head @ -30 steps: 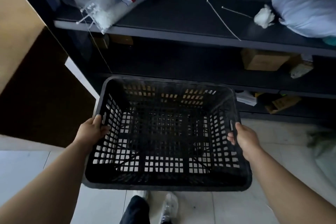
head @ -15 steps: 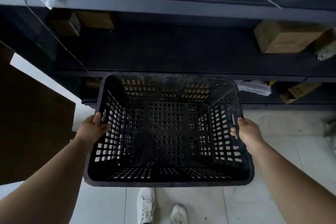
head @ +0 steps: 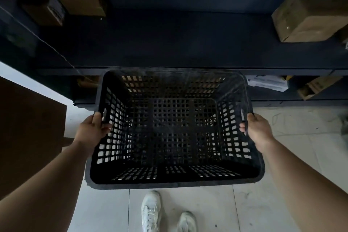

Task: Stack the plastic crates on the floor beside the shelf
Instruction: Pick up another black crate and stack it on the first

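A black plastic crate (head: 175,184) with lattice walls and floor hangs in the air in front of me, open side up and empty. My left hand (head: 92,130) grips its left rim at the handle slot, fingers curled inside. My right hand (head: 258,128) grips the right rim the same way. The crate's far edge is level with the front of the dark shelf (head: 169,47). Pale floor tiles show through the lattice. No other crate is in sight.
Cardboard boxes sit on the shelf at the left (head: 62,7) and right (head: 305,19), with more boxes and a white packet (head: 267,83) on the lowest level. A brown board (head: 28,130) stands at the left. My white shoes (head: 150,211) are on the tiled floor (head: 244,211).
The view has tilted down and closer to the shelf, so the top shelf has left the frame. The crate stays held in both hands and sits a bit lower, nearer the floor.
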Demonstrator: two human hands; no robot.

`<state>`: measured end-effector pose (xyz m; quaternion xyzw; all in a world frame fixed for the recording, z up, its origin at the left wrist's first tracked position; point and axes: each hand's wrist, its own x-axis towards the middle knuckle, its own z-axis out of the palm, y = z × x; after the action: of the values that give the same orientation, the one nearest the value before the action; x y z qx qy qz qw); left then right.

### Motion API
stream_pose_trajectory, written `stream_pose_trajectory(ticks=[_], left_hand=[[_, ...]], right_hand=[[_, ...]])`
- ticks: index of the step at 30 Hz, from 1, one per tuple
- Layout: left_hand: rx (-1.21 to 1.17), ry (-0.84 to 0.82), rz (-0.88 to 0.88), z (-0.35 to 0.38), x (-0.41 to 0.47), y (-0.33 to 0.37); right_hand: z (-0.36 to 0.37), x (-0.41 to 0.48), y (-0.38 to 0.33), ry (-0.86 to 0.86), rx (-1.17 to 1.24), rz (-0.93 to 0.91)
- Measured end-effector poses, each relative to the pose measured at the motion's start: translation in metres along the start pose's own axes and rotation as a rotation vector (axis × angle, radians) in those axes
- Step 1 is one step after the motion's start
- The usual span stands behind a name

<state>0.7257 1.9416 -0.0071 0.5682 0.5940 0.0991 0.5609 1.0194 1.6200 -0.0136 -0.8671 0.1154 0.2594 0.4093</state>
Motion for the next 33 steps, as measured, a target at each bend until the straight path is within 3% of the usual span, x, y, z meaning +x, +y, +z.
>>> stream_pose_trajectory(ticks=[6, 11, 18, 23, 25, 28, 33], left_hand=[[0.091, 0.030, -0.047, -0.004, 0.001, -0.002], [0.549, 0.143, 0.136, -0.003, -0.032, 0.002], [0.979, -0.070, 0.298, -0.011, -0.101, -0.039], [1.088, -0.346, 0.443, -0.018, -0.133, -0.068], [1.123, -0.339, 0.518, -0.017, -0.137, -0.073], [1.155, -0.299, 0.495, -0.011, -0.135, -0.072], [1.276, -0.298, 0.507, -0.009, -0.129, -0.078]], right_hand=[[-0.003, -0.004, -0.001, 0.007, -0.165, -0.061], [-0.007, -0.032, 0.006, -0.026, -0.374, -0.258], [-0.016, -0.095, 0.050, -0.194, -1.026, -0.544], [-0.023, -0.121, 0.075, -0.465, -1.090, -0.640], [-0.027, -0.124, 0.079, -0.508, -1.081, -0.664], [-0.028, -0.120, 0.081, -0.525, -1.060, -0.688], [-0.025, -0.117, 0.088, -0.457, -1.090, -0.723]])
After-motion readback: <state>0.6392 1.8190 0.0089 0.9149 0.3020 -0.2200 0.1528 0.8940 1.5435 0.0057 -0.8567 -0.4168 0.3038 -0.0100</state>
